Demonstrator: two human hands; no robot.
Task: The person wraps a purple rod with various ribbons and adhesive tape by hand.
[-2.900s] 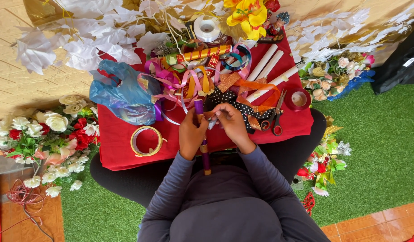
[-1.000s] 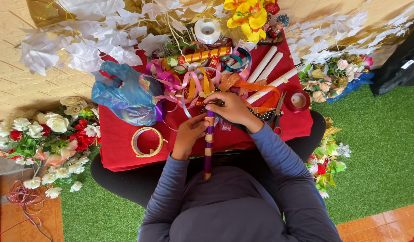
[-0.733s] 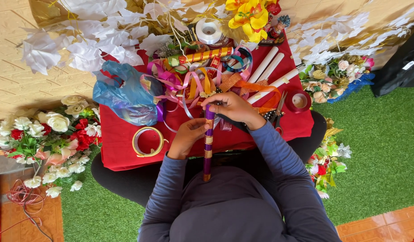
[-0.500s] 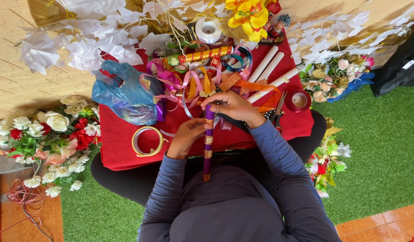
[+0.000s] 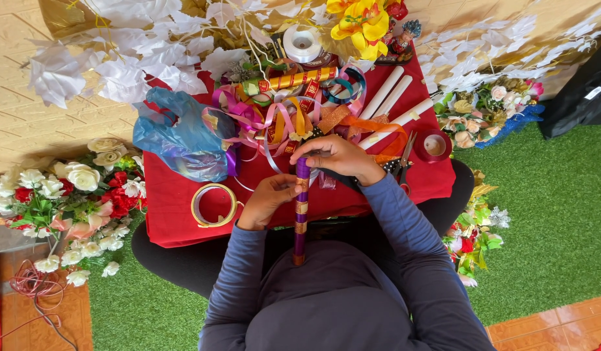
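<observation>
Both grips pinch the purple stick (image 5: 301, 214) over the red bench's (image 5: 177, 208) six o'clock edge: left hand (image 5: 269, 199) mid-shaft, right hand (image 5: 336, 156) at twelve o'clock; slack fingers might let its ribbon unwind.

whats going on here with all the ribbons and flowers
A person sits at a small table draped in a red cloth, holding a long stick wrapped in purple ribbon with gold bands upright in front of them. The left hand grips the stick around its middle, while the right hand pinches its top end. A tangle of coloured ribbons, a crumpled blue plastic bag and a gold ribbon ring lie on the cloth, with artificial flowers on the floor beside it.
</observation>
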